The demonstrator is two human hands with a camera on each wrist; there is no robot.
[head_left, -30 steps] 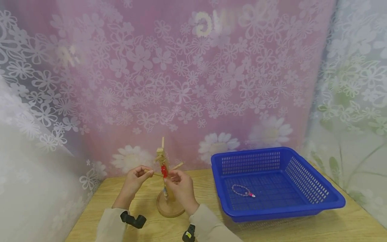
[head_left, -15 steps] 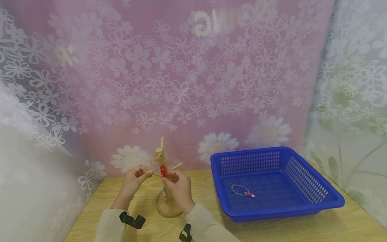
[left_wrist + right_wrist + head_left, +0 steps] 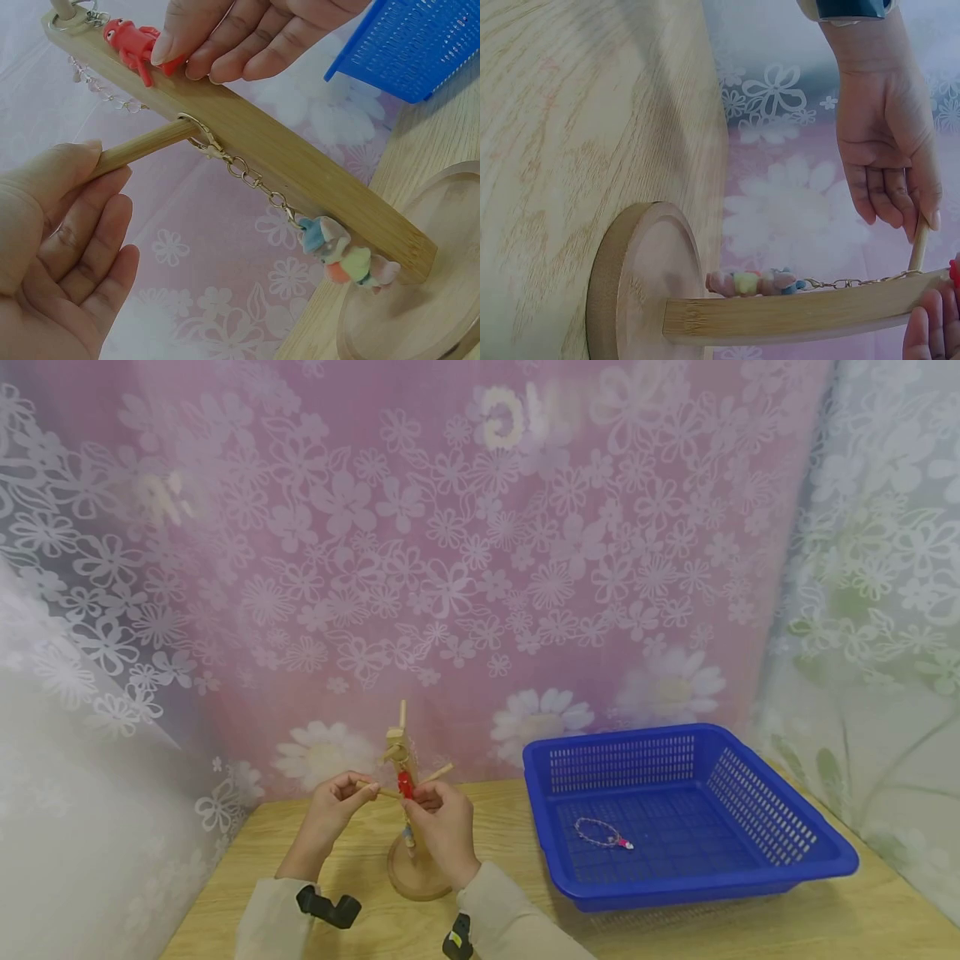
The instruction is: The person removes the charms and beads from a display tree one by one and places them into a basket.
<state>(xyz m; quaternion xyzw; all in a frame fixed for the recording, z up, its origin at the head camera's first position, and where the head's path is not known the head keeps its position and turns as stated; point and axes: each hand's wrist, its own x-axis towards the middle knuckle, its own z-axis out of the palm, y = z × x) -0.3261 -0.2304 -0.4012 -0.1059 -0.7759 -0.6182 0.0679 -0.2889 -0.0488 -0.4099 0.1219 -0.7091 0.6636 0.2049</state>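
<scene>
A wooden stand with pegs has a square post (image 3: 292, 157) and a round base (image 3: 418, 878). My left hand (image 3: 330, 814) pinches the end of one peg (image 3: 142, 146) between thumb and fingers. Around that peg sits the ring of a gold-chain keychain, its pastel animal charm (image 3: 349, 255) hanging along the post. My right hand (image 3: 446, 827) pinches the lower end of a red figure charm (image 3: 131, 45), which lies against the post's upper part. The red charm's ring (image 3: 71, 21) is at a higher peg. A clear-beaded chain (image 3: 112, 101) hangs behind the post.
To the right of the stand, a blue perforated plastic basket (image 3: 570, 891) stands on the wooden table (image 3: 352, 914). Inside it lies a beaded bracelet with a pink charm (image 3: 624, 842). Another peg (image 3: 442, 772) points right, and a flowered curtain (image 3: 450, 568) hangs behind the table.
My right hand and wrist have shifted slightly left, still pinching the red figure charm. My left hand keeps its hold on the peg.
</scene>
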